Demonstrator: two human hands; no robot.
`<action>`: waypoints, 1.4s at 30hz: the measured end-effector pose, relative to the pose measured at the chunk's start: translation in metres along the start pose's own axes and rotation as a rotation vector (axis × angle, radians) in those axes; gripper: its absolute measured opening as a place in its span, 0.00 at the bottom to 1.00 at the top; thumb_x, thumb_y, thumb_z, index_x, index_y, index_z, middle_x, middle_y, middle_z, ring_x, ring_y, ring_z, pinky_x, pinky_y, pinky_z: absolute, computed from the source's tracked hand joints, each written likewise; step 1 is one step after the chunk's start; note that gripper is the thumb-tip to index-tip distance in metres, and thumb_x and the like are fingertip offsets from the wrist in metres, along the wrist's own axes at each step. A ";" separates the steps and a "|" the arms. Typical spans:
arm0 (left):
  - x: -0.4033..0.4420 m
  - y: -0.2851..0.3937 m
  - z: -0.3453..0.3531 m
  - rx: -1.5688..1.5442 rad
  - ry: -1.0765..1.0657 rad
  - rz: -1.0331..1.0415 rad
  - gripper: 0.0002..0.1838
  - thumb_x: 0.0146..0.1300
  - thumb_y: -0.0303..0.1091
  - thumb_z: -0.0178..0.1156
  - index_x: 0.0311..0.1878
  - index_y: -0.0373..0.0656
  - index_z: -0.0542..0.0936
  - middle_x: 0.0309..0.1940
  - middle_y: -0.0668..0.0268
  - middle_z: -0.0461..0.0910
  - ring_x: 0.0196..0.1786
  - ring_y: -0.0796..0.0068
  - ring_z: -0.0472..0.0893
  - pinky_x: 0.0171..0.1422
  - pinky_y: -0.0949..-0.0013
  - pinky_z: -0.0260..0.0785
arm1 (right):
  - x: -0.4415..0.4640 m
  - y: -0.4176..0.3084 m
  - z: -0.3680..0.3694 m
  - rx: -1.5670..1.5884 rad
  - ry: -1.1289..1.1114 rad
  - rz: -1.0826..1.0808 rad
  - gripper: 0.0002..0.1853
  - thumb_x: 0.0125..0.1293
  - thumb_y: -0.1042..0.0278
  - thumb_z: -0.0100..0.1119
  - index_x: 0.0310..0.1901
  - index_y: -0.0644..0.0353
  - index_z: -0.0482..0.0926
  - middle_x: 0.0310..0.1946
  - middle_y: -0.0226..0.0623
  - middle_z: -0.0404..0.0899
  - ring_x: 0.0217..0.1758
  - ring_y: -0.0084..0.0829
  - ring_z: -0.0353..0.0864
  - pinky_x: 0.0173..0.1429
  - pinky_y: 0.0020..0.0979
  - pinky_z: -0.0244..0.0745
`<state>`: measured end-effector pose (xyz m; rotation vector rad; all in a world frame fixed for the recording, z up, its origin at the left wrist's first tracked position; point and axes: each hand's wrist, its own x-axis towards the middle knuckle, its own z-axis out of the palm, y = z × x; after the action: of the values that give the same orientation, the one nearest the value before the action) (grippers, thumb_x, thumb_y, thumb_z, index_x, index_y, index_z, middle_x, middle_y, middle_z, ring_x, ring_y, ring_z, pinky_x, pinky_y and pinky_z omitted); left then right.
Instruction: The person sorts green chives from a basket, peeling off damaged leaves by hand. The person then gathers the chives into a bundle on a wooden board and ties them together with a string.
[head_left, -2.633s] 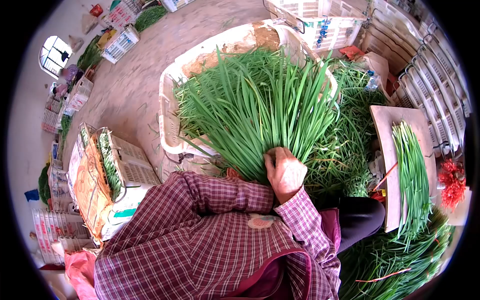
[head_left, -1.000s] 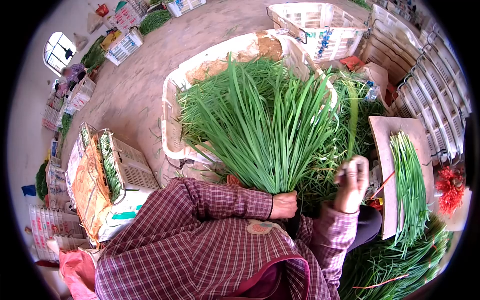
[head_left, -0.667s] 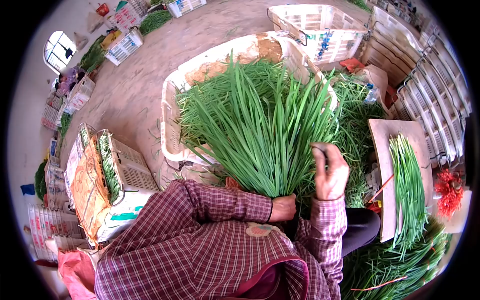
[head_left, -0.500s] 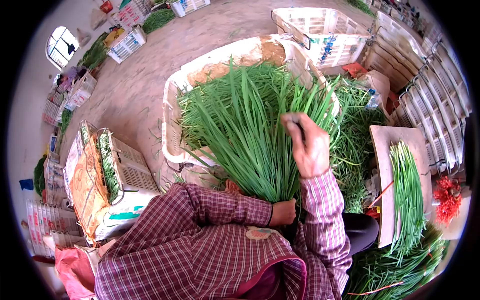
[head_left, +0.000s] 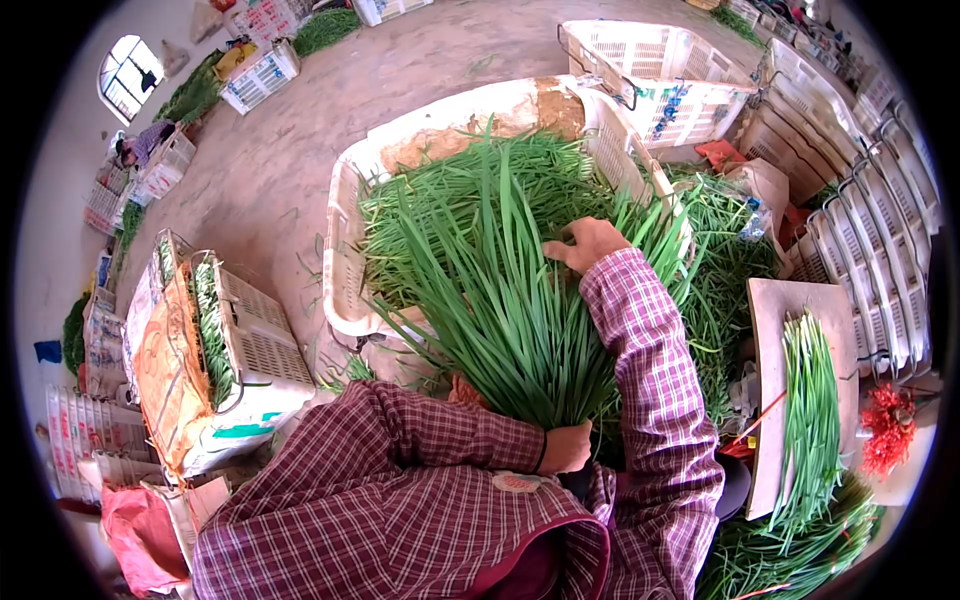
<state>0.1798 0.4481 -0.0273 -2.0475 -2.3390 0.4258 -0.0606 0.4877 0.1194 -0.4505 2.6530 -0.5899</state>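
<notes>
My left hand is wrapped round the lower end of a thick bunch of garlic chives, whose long green leaves fan up and away from me. Over the right side of the fan reaches my right hand, its fingers bent and apart near the leaf tops. Some of its fingertips are hard to make out against the leaves. Just beyond the bunch stands a white plastic crate filled with more loose chives.
At my right, a neat chive bundle lies on a tilted board, above more chives. Red ties hang beside it. Stacked crates rise at the far right; a packed crate stands left. Loose leaves cover the floor.
My right hand has moved left and slightly away from me, in over the leaves, and its fingers have spread from a pinch. My left hand keeps its hold on the bunch.
</notes>
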 end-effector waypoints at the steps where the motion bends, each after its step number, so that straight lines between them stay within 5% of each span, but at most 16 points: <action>1: -0.002 0.000 -0.004 -0.004 0.021 0.001 0.08 0.51 0.40 0.58 0.25 0.50 0.84 0.21 0.69 0.77 0.31 0.65 0.77 0.50 0.52 0.68 | 0.000 0.002 0.000 -0.001 0.000 0.000 0.23 0.59 0.49 0.64 0.43 0.65 0.84 0.41 0.51 0.84 0.48 0.46 0.82 0.57 0.41 0.76; 4: -0.011 -0.007 -0.019 0.076 0.160 -0.039 0.07 0.44 0.38 0.58 0.16 0.50 0.81 0.14 0.71 0.72 0.25 0.70 0.72 0.42 0.60 0.64 | -0.006 0.003 -0.001 0.112 0.026 -0.111 0.20 0.56 0.54 0.67 0.45 0.60 0.85 0.40 0.48 0.85 0.46 0.44 0.84 0.55 0.39 0.77; 9: -0.006 -0.005 -0.012 0.010 0.112 -0.013 0.08 0.46 0.39 0.58 0.16 0.51 0.80 0.14 0.71 0.71 0.24 0.70 0.70 0.40 0.60 0.63 | -0.015 0.012 0.019 0.284 0.221 -0.141 0.14 0.54 0.61 0.68 0.39 0.60 0.86 0.31 0.46 0.85 0.35 0.43 0.85 0.48 0.39 0.78; 11: -0.004 -0.003 -0.002 -0.024 0.085 0.007 0.08 0.47 0.39 0.58 0.16 0.51 0.80 0.15 0.71 0.71 0.23 0.70 0.69 0.40 0.61 0.62 | -0.017 0.016 0.031 0.245 0.551 -0.339 0.09 0.54 0.66 0.67 0.33 0.63 0.84 0.23 0.47 0.81 0.25 0.43 0.81 0.35 0.39 0.75; 13: -0.002 -0.002 0.001 -0.006 0.064 0.042 0.08 0.47 0.39 0.58 0.16 0.52 0.79 0.15 0.72 0.70 0.23 0.70 0.68 0.39 0.61 0.61 | -0.019 0.014 0.035 0.268 0.613 -0.323 0.07 0.53 0.67 0.67 0.30 0.62 0.83 0.20 0.48 0.78 0.25 0.45 0.81 0.35 0.40 0.74; 19: 0.002 0.002 -0.001 -0.039 -0.073 0.075 0.06 0.55 0.39 0.59 0.30 0.55 0.85 0.26 0.71 0.80 0.30 0.66 0.76 0.44 0.51 0.68 | -0.007 0.031 0.003 0.375 0.938 -0.130 0.08 0.62 0.61 0.67 0.35 0.57 0.86 0.22 0.35 0.83 0.21 0.24 0.79 0.27 0.28 0.76; 20: 0.001 0.002 -0.001 -0.042 -0.078 0.070 0.06 0.55 0.39 0.59 0.30 0.55 0.85 0.26 0.71 0.80 0.30 0.66 0.76 0.44 0.51 0.68 | -0.017 0.028 -0.018 0.401 0.945 -0.097 0.11 0.63 0.61 0.65 0.39 0.59 0.86 0.27 0.39 0.86 0.24 0.29 0.83 0.35 0.35 0.81; 23: 0.000 0.000 -0.005 -0.068 -0.073 0.047 0.08 0.55 0.41 0.59 0.33 0.55 0.86 0.28 0.72 0.81 0.33 0.67 0.78 0.47 0.54 0.68 | -0.056 0.044 -0.062 0.842 0.896 -0.081 0.14 0.62 0.58 0.67 0.40 0.62 0.86 0.23 0.28 0.81 0.18 0.14 0.69 0.23 0.19 0.66; 26: -0.006 -0.003 -0.011 -0.100 0.058 0.025 0.07 0.49 0.39 0.58 0.21 0.53 0.83 0.20 0.73 0.78 0.30 0.69 0.76 0.41 0.59 0.62 | -0.091 0.106 -0.063 0.595 0.934 -0.035 0.18 0.64 0.50 0.64 0.31 0.60 0.85 0.19 0.25 0.78 0.17 0.16 0.66 0.23 0.24 0.62; 28: -0.005 -0.004 -0.016 0.001 0.026 0.049 0.08 0.51 0.40 0.58 0.23 0.54 0.85 0.22 0.74 0.80 0.31 0.70 0.77 0.43 0.59 0.63 | -0.117 0.139 -0.046 0.072 0.842 0.071 0.11 0.61 0.62 0.65 0.42 0.58 0.82 0.28 0.35 0.83 0.25 0.28 0.79 0.30 0.31 0.75; 31: -0.005 -0.007 -0.020 -0.036 -0.011 0.047 0.08 0.53 0.40 0.58 0.24 0.55 0.85 0.23 0.74 0.81 0.32 0.70 0.77 0.45 0.59 0.63 | -0.153 0.130 -0.012 -0.248 0.944 -0.012 0.20 0.58 0.73 0.64 0.54 0.55 0.76 0.41 0.42 0.85 0.40 0.35 0.86 0.42 0.37 0.82; 32: -0.006 -0.007 -0.017 -0.026 0.010 0.044 0.08 0.53 0.40 0.58 0.23 0.55 0.85 0.23 0.74 0.81 0.31 0.71 0.77 0.46 0.59 0.63 | -0.147 0.143 0.001 -0.103 1.027 -0.258 0.15 0.60 0.72 0.62 0.51 0.54 0.79 0.40 0.41 0.85 0.36 0.33 0.86 0.38 0.36 0.83; 34: -0.006 -0.006 -0.015 -0.053 0.010 0.044 0.09 0.52 0.40 0.58 0.21 0.54 0.84 0.22 0.74 0.80 0.31 0.71 0.77 0.47 0.58 0.62 | -0.167 0.086 0.013 0.250 0.913 -0.151 0.09 0.65 0.71 0.57 0.46 0.56 0.81 0.36 0.39 0.86 0.19 0.22 0.79 0.20 0.25 0.76; 37: -0.001 -0.008 -0.011 0.052 -0.057 0.111 0.09 0.59 0.40 0.57 0.28 0.52 0.83 0.23 0.73 0.78 0.30 0.73 0.75 0.45 0.63 0.65 | -0.148 0.033 0.072 0.146 0.967 -0.392 0.17 0.62 0.65 0.62 0.53 0.55 0.79 0.36 0.39 0.85 0.12 0.22 0.71 0.13 0.26 0.70; 38: 0.001 -0.006 -0.010 0.058 -0.065 0.112 0.08 0.60 0.40 0.56 0.29 0.51 0.83 0.24 0.72 0.78 0.31 0.73 0.75 0.45 0.63 0.65 | -0.160 0.001 0.078 0.135 0.742 -0.280 0.30 0.55 0.64 0.70 0.61 0.52 0.73 0.44 0.40 0.82 0.33 0.34 0.83 0.34 0.31 0.84; 42: -0.011 -0.002 -0.005 0.014 -0.071 0.062 0.08 0.62 0.39 0.54 0.34 0.49 0.81 0.30 0.69 0.78 0.35 0.72 0.76 0.49 0.62 0.66 | -0.161 -0.058 0.124 -0.046 0.508 -0.352 0.38 0.51 0.71 0.69 0.66 0.39 0.68 0.54 0.47 0.71 0.50 0.41 0.75 0.39 0.36 0.84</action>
<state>0.1803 0.4379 -0.0202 -2.1382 -2.3079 0.5233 0.1468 0.4581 0.0897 -0.8972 3.0919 -0.8435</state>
